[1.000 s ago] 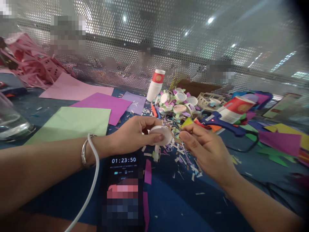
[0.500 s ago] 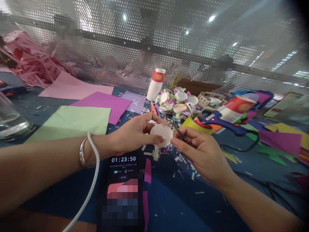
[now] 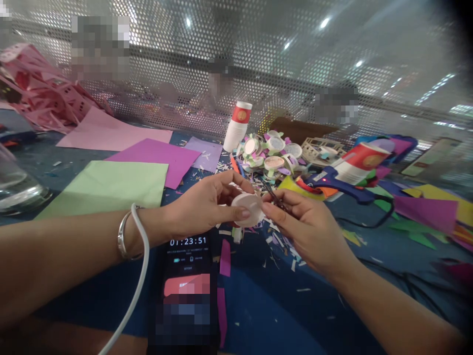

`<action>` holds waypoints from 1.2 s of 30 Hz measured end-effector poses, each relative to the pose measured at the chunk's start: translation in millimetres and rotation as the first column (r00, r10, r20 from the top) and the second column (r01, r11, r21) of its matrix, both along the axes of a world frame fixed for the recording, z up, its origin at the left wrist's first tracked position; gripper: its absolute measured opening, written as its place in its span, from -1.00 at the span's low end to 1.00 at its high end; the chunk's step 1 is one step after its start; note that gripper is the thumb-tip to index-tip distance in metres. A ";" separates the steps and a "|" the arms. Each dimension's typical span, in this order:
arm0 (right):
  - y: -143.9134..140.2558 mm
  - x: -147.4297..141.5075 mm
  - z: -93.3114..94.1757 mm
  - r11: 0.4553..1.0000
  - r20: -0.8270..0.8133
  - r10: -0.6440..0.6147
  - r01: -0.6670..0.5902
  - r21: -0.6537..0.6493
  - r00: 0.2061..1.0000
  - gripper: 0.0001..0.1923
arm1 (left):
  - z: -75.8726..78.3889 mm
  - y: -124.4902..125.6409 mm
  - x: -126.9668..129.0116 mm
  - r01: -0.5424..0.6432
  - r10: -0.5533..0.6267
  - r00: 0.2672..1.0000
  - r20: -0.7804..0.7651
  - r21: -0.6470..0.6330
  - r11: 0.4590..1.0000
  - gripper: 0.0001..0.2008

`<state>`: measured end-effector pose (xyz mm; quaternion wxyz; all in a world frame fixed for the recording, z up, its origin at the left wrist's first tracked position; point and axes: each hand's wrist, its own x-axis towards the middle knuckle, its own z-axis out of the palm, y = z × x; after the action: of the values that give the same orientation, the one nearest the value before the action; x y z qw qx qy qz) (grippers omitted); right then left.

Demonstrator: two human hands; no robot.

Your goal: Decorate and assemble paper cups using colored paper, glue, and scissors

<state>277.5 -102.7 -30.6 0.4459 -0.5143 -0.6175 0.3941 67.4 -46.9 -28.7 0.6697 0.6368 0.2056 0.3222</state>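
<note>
The left hand grips the white disc. The right hand, grasping scissors, has closed in until its thumb meets the disc rim, so the two now work together.

Bright, even overhead light; ceiling lamps glare as white spots through the perforated metal screen. Shadows on the blue table are soft. Strong wide-angle bending at the edges, dark vignette in the top right corner. Right side and far background are blurred.
</note>
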 end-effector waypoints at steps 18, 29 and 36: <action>-5.5 -7.2 7.5 0.991 0.190 -0.038 0.012 0.136 0.981 -0.72 | 3.6 7.4 -2.9 0.376 -0.420 0.907 0.001 -0.451 0.810 -0.61; -4.5 0.6 4.2 0.990 0.003 -0.097 0.096 0.101 0.995 -0.69 | 4.6 17.8 -8.7 0.311 -0.274 0.950 0.151 -0.359 0.880 -0.67; -8.8 5.0 0.1 1.000 -0.052 -0.013 0.013 -0.010 0.999 -0.64 | -7.5 25.7 -7.7 0.182 -0.186 0.979 0.079 0.060 0.981 -0.48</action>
<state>282.5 -111.6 -30.5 0.4618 -0.5100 -0.6004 0.4076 59.7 -21.2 -36.2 0.6875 0.6565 0.1088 0.2907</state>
